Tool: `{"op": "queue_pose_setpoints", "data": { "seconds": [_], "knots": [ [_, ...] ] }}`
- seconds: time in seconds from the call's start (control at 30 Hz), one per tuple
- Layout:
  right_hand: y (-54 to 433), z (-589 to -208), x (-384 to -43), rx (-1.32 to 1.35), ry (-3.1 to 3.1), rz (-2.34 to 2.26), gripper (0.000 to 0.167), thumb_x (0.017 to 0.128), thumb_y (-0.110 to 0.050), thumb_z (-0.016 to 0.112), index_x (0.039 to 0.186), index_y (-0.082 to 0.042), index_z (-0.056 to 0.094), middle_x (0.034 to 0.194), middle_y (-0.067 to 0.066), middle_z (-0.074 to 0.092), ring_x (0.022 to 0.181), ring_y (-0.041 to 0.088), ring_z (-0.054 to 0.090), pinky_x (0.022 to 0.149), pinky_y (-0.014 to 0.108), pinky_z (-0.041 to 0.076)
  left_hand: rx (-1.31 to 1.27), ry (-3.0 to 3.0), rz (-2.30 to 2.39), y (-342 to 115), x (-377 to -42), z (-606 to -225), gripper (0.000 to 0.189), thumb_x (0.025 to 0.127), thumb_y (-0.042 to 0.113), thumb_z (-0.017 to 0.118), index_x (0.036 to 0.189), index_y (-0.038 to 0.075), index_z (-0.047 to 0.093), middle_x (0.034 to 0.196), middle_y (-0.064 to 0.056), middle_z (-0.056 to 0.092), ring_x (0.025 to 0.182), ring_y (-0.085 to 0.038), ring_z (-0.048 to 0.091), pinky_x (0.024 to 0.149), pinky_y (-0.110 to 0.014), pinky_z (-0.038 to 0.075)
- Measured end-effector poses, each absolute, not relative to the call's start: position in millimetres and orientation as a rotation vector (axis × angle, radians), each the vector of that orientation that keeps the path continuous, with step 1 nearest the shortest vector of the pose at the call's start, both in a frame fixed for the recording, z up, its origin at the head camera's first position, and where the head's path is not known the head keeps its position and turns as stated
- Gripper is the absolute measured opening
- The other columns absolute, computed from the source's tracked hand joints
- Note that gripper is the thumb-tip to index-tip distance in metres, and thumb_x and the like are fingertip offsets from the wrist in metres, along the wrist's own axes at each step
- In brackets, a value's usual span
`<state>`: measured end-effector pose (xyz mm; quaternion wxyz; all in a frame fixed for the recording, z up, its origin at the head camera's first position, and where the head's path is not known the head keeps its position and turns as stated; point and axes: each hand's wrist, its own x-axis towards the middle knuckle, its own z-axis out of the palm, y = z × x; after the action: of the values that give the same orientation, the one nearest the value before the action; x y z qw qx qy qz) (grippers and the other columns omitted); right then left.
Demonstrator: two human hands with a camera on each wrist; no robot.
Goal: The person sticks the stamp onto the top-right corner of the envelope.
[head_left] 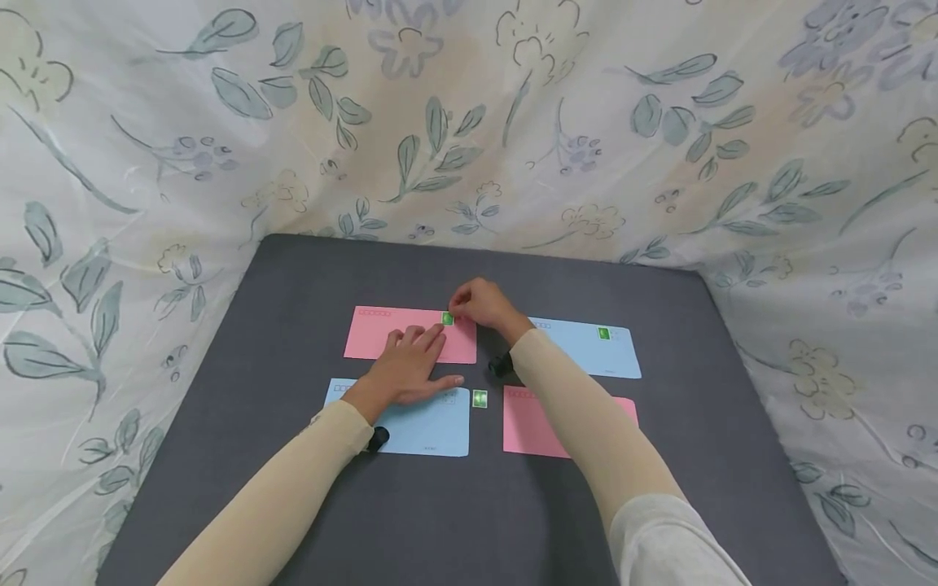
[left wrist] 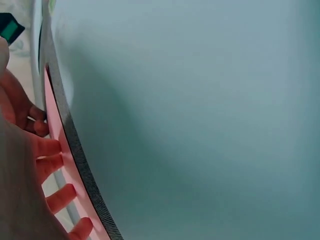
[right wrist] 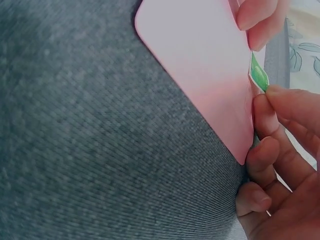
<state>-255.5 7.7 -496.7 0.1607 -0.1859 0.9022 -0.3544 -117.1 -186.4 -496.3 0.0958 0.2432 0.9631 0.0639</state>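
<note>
A green stamp is at the upper right corner of the far left pink envelope. My right hand pinches the stamp's edge between thumb and index finger, as the right wrist view shows, where the stamp tilts up from the envelope. My left hand lies with fingers spread on the same pink envelope, its fingertips just below the stamp. Its wrist and thumb are over the near left blue envelope, covering part of it. In the left wrist view the left fingers press on the pink paper.
Another green stamp lies on the dark grey table, right of the near blue envelope. A far right blue envelope bears a green stamp. My right forearm partly covers a near right pink envelope. Floral cloth surrounds the table.
</note>
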Motion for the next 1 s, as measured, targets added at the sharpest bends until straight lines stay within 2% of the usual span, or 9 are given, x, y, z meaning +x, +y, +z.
{"op": "queue_pose_setpoints", "data": {
  "seconds": [0.23, 0.5, 0.73, 1.0],
  "knots": [
    [3, -501, -256, -0.565, 2.582, -1.005, 0.008, 0.102, -0.019, 0.078, 0.103, -0.013, 0.083, 0.1, 0.003, 0.075, 0.093, 0.024, 0.065, 0.081, 0.033, 0.059, 0.709, 2.854, 0.263, -191, -119, -499, 0.098, 0.102, 0.078, 0.043, 0.168, 0.006, 0.038, 0.174, -0.011, 0.034, 0.151, -0.039, 0.034, 0.116, -0.065, 0.029],
    [3, -503, -257, -0.652, 2.594, -0.992, 0.007, 0.1, -0.013, 0.076, 0.095, -0.014, 0.08, 0.091, 0.003, 0.071, 0.086, 0.024, 0.063, 0.073, 0.034, 0.056, 0.718, 2.844, 0.24, -189, -119, -488, 0.098, 0.103, 0.078, 0.043, 0.168, 0.005, 0.038, 0.174, -0.012, 0.036, 0.151, -0.038, 0.035, 0.115, -0.064, 0.032],
    [0, -506, -258, -0.759, 2.633, -0.838, 0.008, 0.099, -0.017, 0.073, 0.091, -0.016, 0.076, 0.085, 0.002, 0.066, 0.082, 0.022, 0.061, 0.072, 0.035, 0.05, 0.673, 2.828, 0.232, -188, -123, -489, 0.099, 0.103, 0.079, 0.04, 0.17, 0.007, 0.034, 0.175, -0.011, 0.032, 0.153, -0.037, 0.032, 0.117, -0.064, 0.029],
    [3, -511, -262, -0.703, 2.666, -0.819, 0.01, 0.098, -0.014, 0.073, 0.088, -0.014, 0.075, 0.082, 0.003, 0.066, 0.079, 0.021, 0.06, 0.066, 0.033, 0.049, 0.674, 2.832, 0.223, -186, -126, -494, 0.1, 0.101, 0.08, 0.042, 0.17, 0.009, 0.034, 0.175, -0.01, 0.033, 0.155, -0.036, 0.03, 0.117, -0.064, 0.029]
  ]
}}
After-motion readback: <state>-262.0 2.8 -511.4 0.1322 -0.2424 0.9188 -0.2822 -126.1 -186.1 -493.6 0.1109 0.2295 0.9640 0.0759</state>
